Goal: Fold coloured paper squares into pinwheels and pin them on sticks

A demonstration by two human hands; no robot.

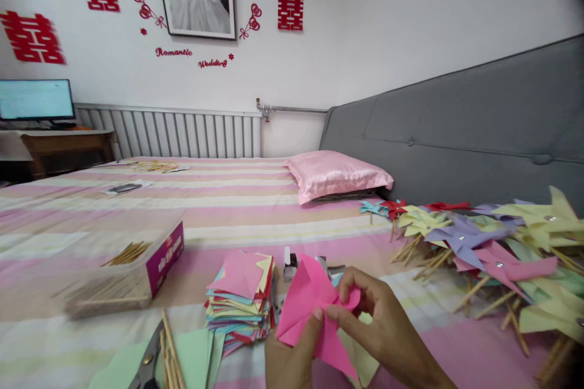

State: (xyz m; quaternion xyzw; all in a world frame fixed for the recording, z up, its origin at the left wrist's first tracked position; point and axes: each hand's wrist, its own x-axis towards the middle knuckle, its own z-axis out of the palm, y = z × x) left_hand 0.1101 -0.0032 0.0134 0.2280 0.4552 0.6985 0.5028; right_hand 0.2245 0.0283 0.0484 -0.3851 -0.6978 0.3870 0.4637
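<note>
On bed (255,197), from left: box of sticks (165,262); scissors (149,360) beside loose sticks (170,355); stack of cut paper (239,299), just left of left hand (292,355); there, gripping lower left of pink paper (303,295), thumb on top; pink paper between hands, touching both, neither nearer; long axis slanting from upper tip to lower right tip; next, right hand (374,311), pinching curled right corner, thumb near paper's centre; farther right, pinwheels (465,237), well apart.
</note>
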